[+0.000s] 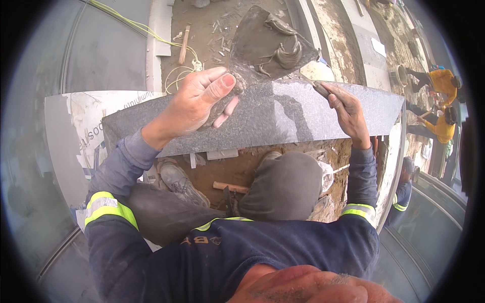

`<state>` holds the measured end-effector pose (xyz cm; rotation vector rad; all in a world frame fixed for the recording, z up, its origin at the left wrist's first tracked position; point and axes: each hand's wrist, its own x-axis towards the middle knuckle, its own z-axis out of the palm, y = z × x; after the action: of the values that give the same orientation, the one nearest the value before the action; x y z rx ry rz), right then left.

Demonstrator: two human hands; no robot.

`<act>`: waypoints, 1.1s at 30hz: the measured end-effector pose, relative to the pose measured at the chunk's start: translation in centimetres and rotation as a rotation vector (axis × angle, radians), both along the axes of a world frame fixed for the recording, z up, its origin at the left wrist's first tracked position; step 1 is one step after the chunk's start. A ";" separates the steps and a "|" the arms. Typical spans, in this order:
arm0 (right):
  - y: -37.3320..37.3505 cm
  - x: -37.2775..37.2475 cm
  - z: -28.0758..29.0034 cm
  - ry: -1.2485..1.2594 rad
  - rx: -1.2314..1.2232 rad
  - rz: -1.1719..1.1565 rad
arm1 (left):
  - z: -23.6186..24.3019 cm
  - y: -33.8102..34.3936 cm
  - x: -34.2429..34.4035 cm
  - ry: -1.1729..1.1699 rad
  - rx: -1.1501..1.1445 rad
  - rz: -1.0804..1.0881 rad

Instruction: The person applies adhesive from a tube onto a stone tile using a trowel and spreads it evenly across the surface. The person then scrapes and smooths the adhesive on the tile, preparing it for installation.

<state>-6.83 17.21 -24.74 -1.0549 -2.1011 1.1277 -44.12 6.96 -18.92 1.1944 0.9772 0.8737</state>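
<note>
A long grey stone slab (252,121) with a darker wet patch lies crosswise in front of me. Over its left half is my left hand (194,103), thumb raised and the other fingers curled around a grey, mortar-smeared lump I cannot make out. My right hand (346,111) is at the far edge on the right. Its dirty fingers are pressed together on a small dark thing that I cannot name. Past the slab, between the hands, lies a dark flat sheet (252,35) with a crumpled grey cloth-like thing (288,53) on it.
Below the slab, a wooden-handled tool (230,188) lies on the soil between my legs. A yellow-green cord (177,45) and a wooden stick (185,44) are at far left. A printed white board (70,121) extends under the slab's left end. People in yellow (444,86) work at far right.
</note>
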 end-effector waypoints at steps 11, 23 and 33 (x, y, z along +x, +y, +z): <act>-7.4 -8.3 1.6 0.641 -0.729 -0.033 | -2.6 -0.1 2.1 0.046 0.077 0.352; -7.3 -12.3 2.1 0.652 -0.800 0.103 | -4.5 -0.8 4.9 0.351 0.481 0.387; -4.8 -10.8 1.5 0.674 -0.589 0.088 | -5.0 -1.6 4.7 0.561 0.602 0.280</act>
<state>-17.66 12.43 -23.26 -0.6634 -1.3189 1.8934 -39.39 5.31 -23.95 1.9132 1.4095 1.1272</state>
